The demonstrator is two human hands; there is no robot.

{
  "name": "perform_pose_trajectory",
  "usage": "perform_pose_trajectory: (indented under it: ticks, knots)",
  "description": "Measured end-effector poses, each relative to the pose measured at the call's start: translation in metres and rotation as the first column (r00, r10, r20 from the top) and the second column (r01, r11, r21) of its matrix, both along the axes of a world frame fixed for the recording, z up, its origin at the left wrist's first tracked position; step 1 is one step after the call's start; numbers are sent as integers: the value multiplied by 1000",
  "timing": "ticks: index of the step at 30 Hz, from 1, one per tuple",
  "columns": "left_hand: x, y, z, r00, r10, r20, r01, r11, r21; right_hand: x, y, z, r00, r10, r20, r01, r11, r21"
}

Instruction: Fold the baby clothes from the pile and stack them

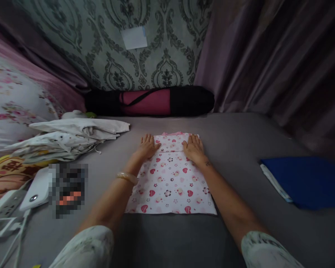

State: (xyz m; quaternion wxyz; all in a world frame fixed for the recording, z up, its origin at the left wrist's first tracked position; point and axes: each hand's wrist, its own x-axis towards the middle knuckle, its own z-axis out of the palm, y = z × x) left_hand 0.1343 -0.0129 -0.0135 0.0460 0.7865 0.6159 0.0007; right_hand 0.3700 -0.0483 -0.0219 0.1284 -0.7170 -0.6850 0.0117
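On grey sheeting, left hand and right hand, flat and apart, rest at far corners of a white, heart-printed cloth garment, apparently smoothing it, the next move needing even pressure.

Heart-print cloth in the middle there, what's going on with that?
A person has both bare hands laid flat at its far end: the left hand at the far left corner and the right hand at the far right. The heart-print cloth lies spread on a grey surface, with a line running across it between the hands. A pile of pale cloths sits off to the left, and a blue item lies to the right.
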Motion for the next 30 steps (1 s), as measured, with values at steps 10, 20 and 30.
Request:
perform_pose_trajectory:
  ticks: [10,20,30]
  knots:
    - [74,-15,-3,966,-257,9,251,950,185,15,6,2,996,87,1,-87,996,35]
    - [65,-12,-5,965,-258,43,253,963,93,18,7,3,997,74,-24,-75,997,-30]
    - [41,-6,-17,999,41,-8,-38,977,212,-9,5,3,973,231,-1,-231,973,-21]
